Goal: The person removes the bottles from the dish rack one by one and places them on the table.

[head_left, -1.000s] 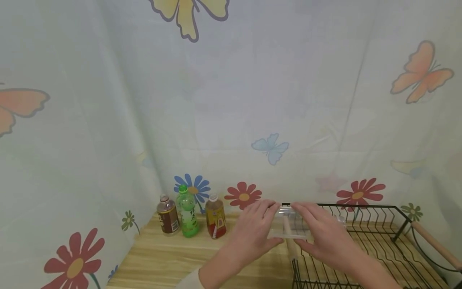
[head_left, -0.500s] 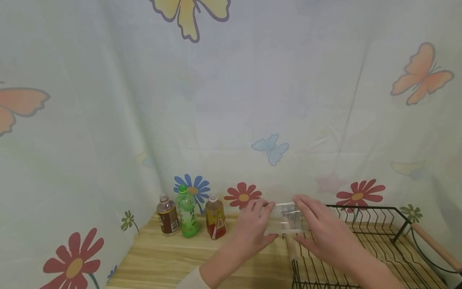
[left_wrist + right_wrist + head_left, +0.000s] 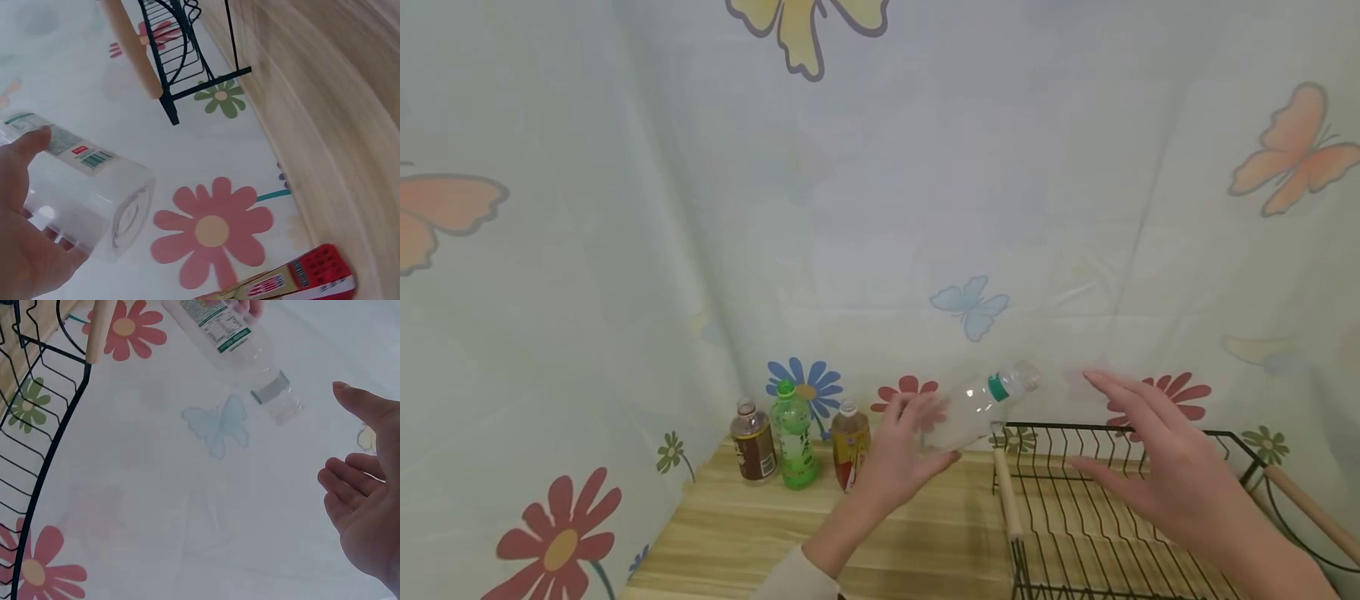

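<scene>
My left hand [image 3: 898, 450] grips a clear plastic bottle [image 3: 973, 407] round its lower body, thumb and fingers on opposite sides. The bottle is tilted in the air, its neck with a green band pointing up and right. In the left wrist view the bottle's base [image 3: 128, 215] and a label with a barcode [image 3: 94, 159] show. My right hand [image 3: 1172, 467] is apart from the bottle, over the black wire rack [image 3: 1120, 517], thumb and fingers spread with nothing between them. The right wrist view has the bottle's neck [image 3: 275, 394] facing this hand [image 3: 369, 506].
Three bottles stand on the wooden table [image 3: 722, 542] at the back left: a brown-labelled one [image 3: 754, 442], a green one [image 3: 793, 437] and a red-and-yellow-labelled one [image 3: 850, 442]. The rack has wooden handles [image 3: 1007, 496]. A printed curtain [image 3: 865, 208] hangs behind.
The right hand has let go of the bottle and moved right. The left hand has tilted the bottle from lying level to neck up and right.
</scene>
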### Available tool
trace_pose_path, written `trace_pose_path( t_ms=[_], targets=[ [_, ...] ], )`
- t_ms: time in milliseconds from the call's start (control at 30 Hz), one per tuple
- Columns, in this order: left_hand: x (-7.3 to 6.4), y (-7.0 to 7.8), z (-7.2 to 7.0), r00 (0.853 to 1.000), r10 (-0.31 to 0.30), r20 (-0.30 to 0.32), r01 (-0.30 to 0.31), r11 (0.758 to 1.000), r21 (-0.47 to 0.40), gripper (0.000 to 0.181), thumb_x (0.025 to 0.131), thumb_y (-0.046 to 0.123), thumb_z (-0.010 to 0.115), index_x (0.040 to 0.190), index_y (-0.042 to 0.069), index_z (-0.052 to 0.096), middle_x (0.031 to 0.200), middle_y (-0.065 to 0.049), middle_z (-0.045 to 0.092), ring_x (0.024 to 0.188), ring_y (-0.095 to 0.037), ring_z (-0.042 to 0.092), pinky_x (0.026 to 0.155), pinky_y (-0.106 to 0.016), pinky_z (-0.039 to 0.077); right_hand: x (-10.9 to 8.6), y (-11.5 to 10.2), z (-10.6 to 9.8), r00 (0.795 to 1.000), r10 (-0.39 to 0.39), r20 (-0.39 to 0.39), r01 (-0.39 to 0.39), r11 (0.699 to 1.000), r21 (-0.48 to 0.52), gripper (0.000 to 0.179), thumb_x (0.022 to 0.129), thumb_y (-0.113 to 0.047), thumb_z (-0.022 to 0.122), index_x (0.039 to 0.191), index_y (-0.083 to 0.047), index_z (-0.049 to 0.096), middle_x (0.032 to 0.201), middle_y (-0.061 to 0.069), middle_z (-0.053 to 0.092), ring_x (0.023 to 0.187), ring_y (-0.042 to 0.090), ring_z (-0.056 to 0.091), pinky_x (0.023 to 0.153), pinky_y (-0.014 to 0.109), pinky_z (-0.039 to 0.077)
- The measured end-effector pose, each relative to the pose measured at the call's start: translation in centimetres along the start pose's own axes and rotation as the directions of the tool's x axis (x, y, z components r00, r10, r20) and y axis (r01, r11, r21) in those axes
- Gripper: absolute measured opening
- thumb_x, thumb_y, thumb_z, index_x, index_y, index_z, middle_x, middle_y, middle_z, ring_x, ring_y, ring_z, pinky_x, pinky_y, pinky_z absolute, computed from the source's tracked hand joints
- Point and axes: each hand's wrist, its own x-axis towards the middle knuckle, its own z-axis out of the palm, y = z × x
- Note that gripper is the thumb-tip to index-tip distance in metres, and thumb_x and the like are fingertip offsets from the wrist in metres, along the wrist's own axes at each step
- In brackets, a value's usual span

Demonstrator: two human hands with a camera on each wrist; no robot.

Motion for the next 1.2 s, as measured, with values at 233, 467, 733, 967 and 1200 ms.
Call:
trace_pose_path(
  t_ms=[233,467,733,967,1200],
  targets=[
    [-0.6,-1.2,0.5,0.977,-0.205,-0.055,0.194,0.966,-0.17,0.086,0.083,0.052,0.089,0.154,0.025,0.048,0.141,-0.003,0.051,0.126,-0.029,0.057,0.103,-0.056,0.055,-2.2,1.6,-0.4,0.993,0.081,0.086,-0.078,0.996,-0.045,0.111,0.063,-0.025,0.103,0.16,-0.02,0.048,0.147,0.006,0.061,0.12,0.029,0.064,0.083,0.03,0.052],
    [-1.3,-2.6,2.1,0.936,-0.345,-0.073,0.293,0.876,-0.383,0.08,0.086,0.051,0.087,0.153,0.036,0.046,0.143,0.008,0.054,0.131,-0.021,0.053,0.113,-0.062,0.044,-5.6,3.3,1.4,0.959,0.171,0.226,-0.181,0.983,0.027,0.106,0.066,-0.032,0.102,0.156,-0.016,0.05,0.145,0.012,0.06,0.123,0.034,0.061,0.09,0.043,0.06],
    [-2.1,-3.2,4.3,0.905,-0.419,-0.075,0.309,0.768,-0.561,0.077,0.088,0.039,0.088,0.153,0.033,0.047,0.15,0.007,0.055,0.14,-0.023,0.051,0.118,-0.06,0.04,-8.9,4.3,3.4,0.879,0.292,0.377,-0.34,0.938,0.066,0.091,0.077,-0.044,0.094,0.151,-0.014,0.052,0.145,0.017,0.059,0.121,0.046,0.061,0.08,0.064,0.058],
    [-2.5,-4.0,6.8,0.872,-0.48,-0.1,0.351,0.754,-0.555,0.078,0.086,0.032,0.091,0.151,0.023,0.05,0.151,-0.001,0.057,0.142,-0.031,0.052,0.118,-0.058,0.041,-11.3,4.7,4.6,0.817,0.315,0.483,-0.414,0.903,0.112,0.086,0.078,-0.043,0.094,0.147,-0.008,0.056,0.14,0.02,0.062,0.116,0.048,0.064,0.075,0.062,0.059],
    [-2.8,-4.6,8.4,0.833,-0.538,-0.129,0.387,0.734,-0.558,0.077,0.081,0.026,0.094,0.145,0.018,0.052,0.144,-0.004,0.061,0.133,-0.031,0.058,0.109,-0.055,0.051,-13.2,5.7,5.1,0.681,0.337,0.649,-0.521,0.847,0.107,0.08,0.087,-0.052,0.085,0.148,-0.009,0.056,0.143,0.021,0.061,0.123,0.045,0.061,0.081,0.062,0.059]
  ],
)
